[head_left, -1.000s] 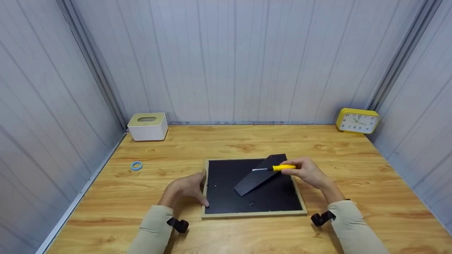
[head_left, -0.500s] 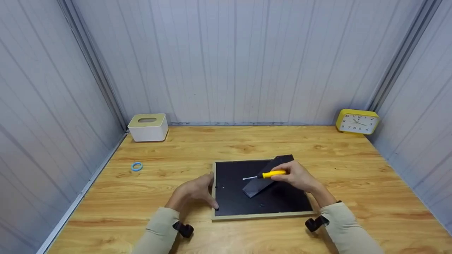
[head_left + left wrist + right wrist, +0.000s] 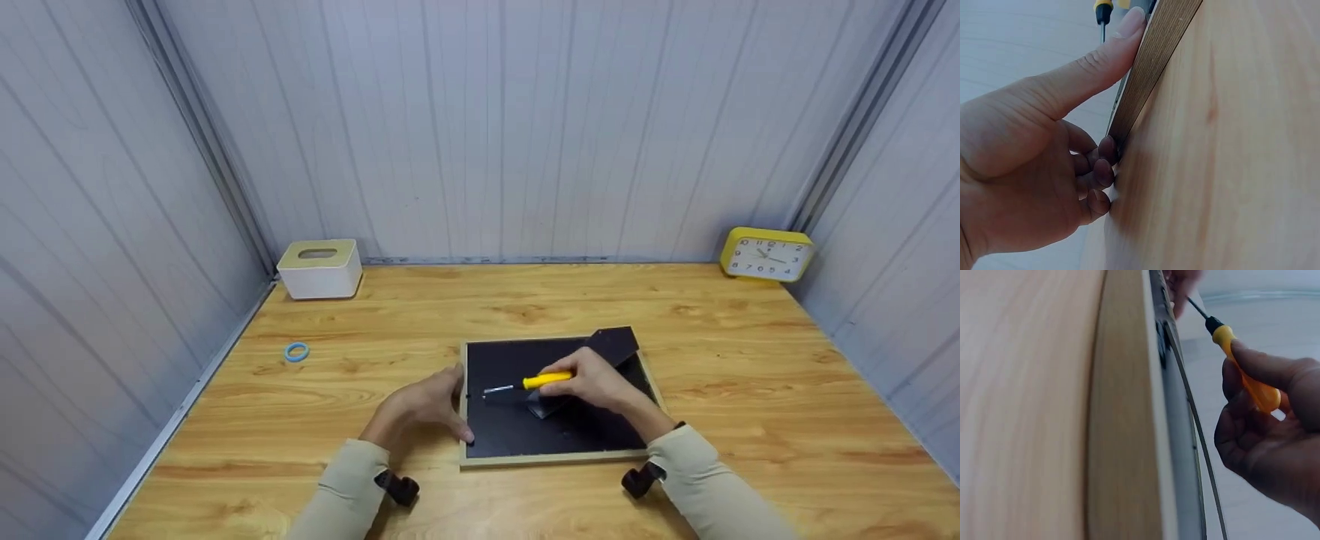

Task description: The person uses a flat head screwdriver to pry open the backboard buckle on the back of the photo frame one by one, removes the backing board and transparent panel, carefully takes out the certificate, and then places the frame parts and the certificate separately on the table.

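A picture frame point(image 3: 499, 455) lies face down on the table, its black backing point(image 3: 506, 427) up and its wooden side showing. The black easel stand point(image 3: 616, 345) slants across the backing. My left hand point(image 3: 431, 401) grips the frame's left side; in the left wrist view its thumb point(image 3: 1129, 25) lies on the top edge and the curled fingers point(image 3: 1103, 169) sit low against the side. My right hand point(image 3: 589, 379) holds a screwdriver point(image 3: 546, 379) by its yellow handle, over the stand. The metal tip points left, close over the left part of the backing.
A blue ring point(image 3: 297, 352) lies on the wooden table point(image 3: 375, 315) at left. A white tissue box point(image 3: 320, 271) stands at the back left, a yellow clock point(image 3: 768, 256) at the back right. Pale panel walls enclose the table behind and at both sides.
My right hand has carried the screwdriver left and slightly down, from the stand toward the backing's left side. The frame and my left hand have shifted right in the head view.
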### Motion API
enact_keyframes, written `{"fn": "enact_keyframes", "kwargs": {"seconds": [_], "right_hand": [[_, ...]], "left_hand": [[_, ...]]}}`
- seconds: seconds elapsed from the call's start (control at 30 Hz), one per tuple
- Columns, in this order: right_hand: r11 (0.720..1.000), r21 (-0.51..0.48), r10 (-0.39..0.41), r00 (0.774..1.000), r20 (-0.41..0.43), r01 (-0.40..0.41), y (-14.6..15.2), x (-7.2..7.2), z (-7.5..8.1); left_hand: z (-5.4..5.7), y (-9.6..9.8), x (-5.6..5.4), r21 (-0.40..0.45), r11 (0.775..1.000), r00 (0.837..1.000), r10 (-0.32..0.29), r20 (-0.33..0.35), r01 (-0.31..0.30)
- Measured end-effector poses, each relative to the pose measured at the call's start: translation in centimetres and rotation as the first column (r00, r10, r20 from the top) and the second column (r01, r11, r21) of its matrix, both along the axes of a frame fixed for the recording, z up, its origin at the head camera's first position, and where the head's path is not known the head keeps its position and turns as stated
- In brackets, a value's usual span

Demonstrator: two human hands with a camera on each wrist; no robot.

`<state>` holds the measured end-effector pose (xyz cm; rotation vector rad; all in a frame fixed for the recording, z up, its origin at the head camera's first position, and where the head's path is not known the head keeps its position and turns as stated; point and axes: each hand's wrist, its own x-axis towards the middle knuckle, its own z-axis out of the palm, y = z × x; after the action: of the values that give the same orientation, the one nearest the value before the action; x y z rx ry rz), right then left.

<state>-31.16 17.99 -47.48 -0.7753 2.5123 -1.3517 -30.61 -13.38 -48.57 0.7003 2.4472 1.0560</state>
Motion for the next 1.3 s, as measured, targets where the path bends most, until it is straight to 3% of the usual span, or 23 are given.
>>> {"fn": "enact_keyframes", "kwargs": {"seconds": [0.33,0.63,1.3], "right_hand": [[0.998,0.032,-0.059,0.998,-0.011,0.059,-1.5,-0.1,-0.6],[0.997,0.028,-0.074,0.997,-0.01,0.074,-1.8,-0.1,-0.6],[0.994,0.045,-0.096,0.995,0.006,0.095,-2.5,0.1,-0.6]], "left_hand": [[0.0,0.5,0.1,-0.013,0.999,0.999,-0.035,-0.028,0.035],[0.1,0.7,0.2,-0.132,0.991,0.999,-0.041,-0.015,0.039],[0.0,1.0,0.4,-0.166,0.986,0.999,-0.023,-0.035,0.017]]}}
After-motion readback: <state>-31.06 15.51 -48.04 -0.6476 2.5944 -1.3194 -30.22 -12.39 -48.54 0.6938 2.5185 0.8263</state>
